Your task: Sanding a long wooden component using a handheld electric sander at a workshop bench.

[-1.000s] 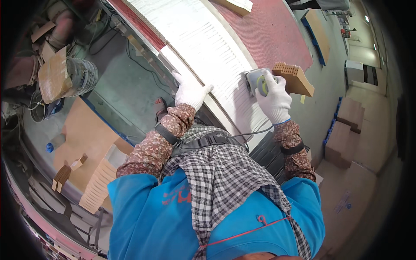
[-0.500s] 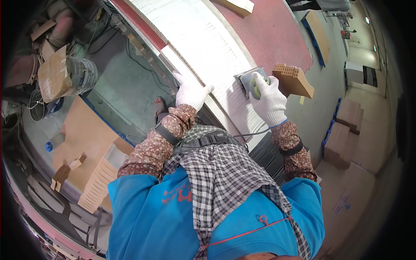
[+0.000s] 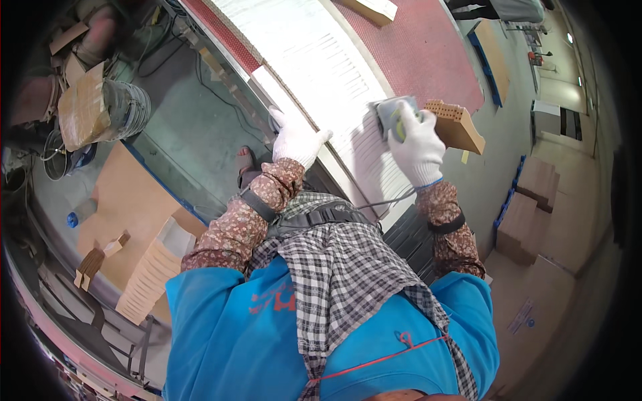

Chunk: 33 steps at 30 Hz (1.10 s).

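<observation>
My right hand, in a white knit glove, is wrapped round a grey and green palm sander with a cord trailing back toward my waist. The sander is over the right part of a row of closely packed white slats. Just right of it stands a block of brown wooden pieces with small holes in their ends. My left hand, gloved too, rests on the near-left edge strip beside the slats. Its thumb and a finger are spread wide; the other fingers are partly hidden.
A red mesh-like surface lies beyond the slats, with a wooden piece on it. At left are a bucket topped with cardboard and a brown board bearing stacked slats. Brown stacks stand at right.
My right hand has lifted or shifted slightly with the sander, which is now tilted and a little blurred. My left hand stays at the edge strip.
</observation>
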Each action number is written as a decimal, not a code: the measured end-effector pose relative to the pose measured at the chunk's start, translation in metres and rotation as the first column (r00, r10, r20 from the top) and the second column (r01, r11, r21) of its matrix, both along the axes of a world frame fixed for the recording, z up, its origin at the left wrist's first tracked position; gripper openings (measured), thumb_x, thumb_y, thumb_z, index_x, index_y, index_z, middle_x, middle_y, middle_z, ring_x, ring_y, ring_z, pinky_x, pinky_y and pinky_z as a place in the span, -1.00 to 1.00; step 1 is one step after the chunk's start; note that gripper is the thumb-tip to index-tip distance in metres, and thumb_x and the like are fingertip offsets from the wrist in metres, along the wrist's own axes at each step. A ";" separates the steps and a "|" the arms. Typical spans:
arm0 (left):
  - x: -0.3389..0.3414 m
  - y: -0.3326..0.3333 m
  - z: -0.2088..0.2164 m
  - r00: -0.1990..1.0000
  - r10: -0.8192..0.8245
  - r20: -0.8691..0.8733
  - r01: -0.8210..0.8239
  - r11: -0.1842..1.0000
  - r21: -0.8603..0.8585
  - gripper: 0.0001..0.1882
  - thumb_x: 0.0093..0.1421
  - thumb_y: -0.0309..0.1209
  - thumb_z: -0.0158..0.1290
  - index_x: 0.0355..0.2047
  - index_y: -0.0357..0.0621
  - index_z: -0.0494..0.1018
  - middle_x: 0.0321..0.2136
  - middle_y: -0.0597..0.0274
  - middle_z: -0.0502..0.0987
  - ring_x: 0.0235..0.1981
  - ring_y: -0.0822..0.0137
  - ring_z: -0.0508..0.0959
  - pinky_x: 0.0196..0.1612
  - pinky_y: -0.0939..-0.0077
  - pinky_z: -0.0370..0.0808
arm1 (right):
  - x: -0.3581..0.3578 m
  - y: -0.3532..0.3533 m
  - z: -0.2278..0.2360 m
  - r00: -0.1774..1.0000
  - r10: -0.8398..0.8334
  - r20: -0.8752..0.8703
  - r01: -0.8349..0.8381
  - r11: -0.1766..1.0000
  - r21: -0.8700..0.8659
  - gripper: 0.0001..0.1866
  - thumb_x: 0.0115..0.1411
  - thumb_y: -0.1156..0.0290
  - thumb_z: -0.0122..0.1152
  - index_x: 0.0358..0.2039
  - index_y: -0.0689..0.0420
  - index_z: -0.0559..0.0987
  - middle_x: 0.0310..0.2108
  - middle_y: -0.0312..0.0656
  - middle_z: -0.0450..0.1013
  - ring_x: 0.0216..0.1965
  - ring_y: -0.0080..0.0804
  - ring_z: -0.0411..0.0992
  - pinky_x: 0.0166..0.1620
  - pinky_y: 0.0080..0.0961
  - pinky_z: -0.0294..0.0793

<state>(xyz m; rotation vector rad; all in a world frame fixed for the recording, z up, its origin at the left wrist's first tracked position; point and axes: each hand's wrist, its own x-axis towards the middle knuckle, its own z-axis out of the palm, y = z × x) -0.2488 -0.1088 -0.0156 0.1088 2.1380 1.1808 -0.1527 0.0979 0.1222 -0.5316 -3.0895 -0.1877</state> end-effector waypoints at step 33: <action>0.003 0.003 -0.007 0.995 0.032 -0.099 -0.033 0.999 -0.004 0.54 0.09 0.00 0.44 0.38 -0.86 -0.54 0.14 -0.67 0.45 0.15 -0.22 0.61 0.23 0.19 0.56 | -0.037 -0.005 0.007 0.997 -0.023 0.072 0.024 1.000 -0.009 -0.24 0.17 0.21 0.49 0.38 -0.18 0.43 0.16 0.20 0.42 -0.11 0.11 0.66 -0.09 -0.13 0.73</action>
